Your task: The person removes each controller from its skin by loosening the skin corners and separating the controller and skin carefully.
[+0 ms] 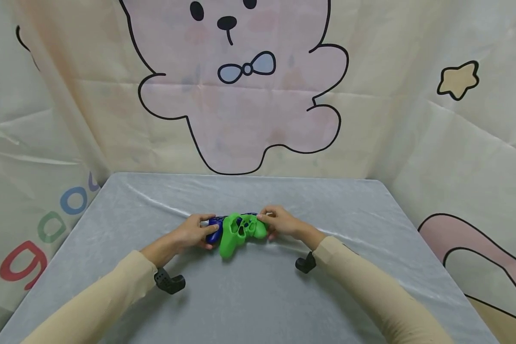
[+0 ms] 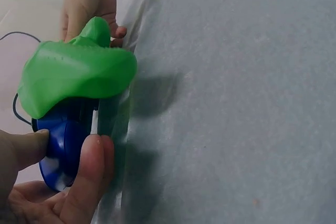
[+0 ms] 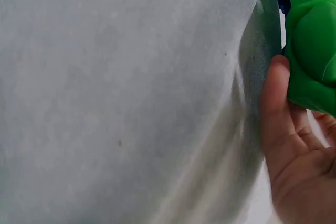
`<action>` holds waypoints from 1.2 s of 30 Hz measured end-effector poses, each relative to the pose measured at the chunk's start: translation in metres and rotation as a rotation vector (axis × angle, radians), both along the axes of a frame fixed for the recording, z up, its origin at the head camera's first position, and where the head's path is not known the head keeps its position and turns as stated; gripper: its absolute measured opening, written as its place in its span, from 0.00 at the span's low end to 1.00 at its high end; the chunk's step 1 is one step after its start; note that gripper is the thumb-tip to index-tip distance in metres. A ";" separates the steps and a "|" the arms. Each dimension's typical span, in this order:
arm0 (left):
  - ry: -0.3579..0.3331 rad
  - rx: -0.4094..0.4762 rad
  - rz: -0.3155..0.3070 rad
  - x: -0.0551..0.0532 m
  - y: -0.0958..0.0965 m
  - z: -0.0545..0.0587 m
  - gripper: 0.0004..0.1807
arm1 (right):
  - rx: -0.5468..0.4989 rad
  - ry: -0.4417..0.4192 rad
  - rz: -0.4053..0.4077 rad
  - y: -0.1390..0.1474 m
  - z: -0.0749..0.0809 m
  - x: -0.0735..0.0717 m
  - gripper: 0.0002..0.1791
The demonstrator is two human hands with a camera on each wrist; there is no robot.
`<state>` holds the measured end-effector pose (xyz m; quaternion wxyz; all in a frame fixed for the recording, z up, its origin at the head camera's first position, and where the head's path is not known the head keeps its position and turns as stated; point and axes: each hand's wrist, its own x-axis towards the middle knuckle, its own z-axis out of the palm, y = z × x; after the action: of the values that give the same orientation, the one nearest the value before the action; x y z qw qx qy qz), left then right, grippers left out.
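A blue game controller [image 1: 215,228] is held over the cloth, partly covered by a green silicone controller cover [image 1: 230,237]. My left hand [image 1: 191,233] grips the bare left handle of the controller, thumb on one side and fingers on the other, as the left wrist view shows on the blue handle [image 2: 64,150]. The cover's left grip hangs loose in front of the controller, off that handle. On the other side, my right hand [image 1: 280,221] pinches the cover's right end. In the right wrist view its fingers lie along the green grip [image 3: 314,45], which hides most of the controller there.
A grey velvety cloth [image 1: 258,296] with some creases covers the table. Behind it hangs a curtain [image 1: 361,134] printed with a bear, and more printed curtain stands at both sides. Black wrist cameras [image 1: 170,282] sit at both cuffs.
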<state>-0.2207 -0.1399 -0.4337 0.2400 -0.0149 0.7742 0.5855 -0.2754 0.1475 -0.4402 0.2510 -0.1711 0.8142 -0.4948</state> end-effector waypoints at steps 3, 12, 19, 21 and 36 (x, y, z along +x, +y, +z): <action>-0.002 0.010 -0.017 -0.003 -0.002 -0.001 0.32 | -0.029 0.066 0.040 0.002 -0.003 -0.002 0.13; -0.026 0.027 -0.044 -0.005 -0.006 -0.001 0.32 | -0.154 0.004 0.076 0.008 -0.002 -0.008 0.19; -0.024 0.016 -0.046 -0.004 -0.010 -0.002 0.33 | -0.156 -0.026 0.090 0.006 0.000 -0.008 0.21; -0.024 0.006 -0.044 -0.003 -0.009 -0.002 0.33 | -0.123 0.018 0.035 0.003 -0.002 -0.007 0.20; -0.024 0.007 -0.031 -0.006 -0.009 -0.002 0.33 | -0.076 -0.106 -0.195 -0.009 -0.009 0.003 0.16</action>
<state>-0.2266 -0.1485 -0.4360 0.2583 -0.0092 0.7693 0.5843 -0.2724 0.1380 -0.4490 0.2378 -0.0742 0.7932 -0.5556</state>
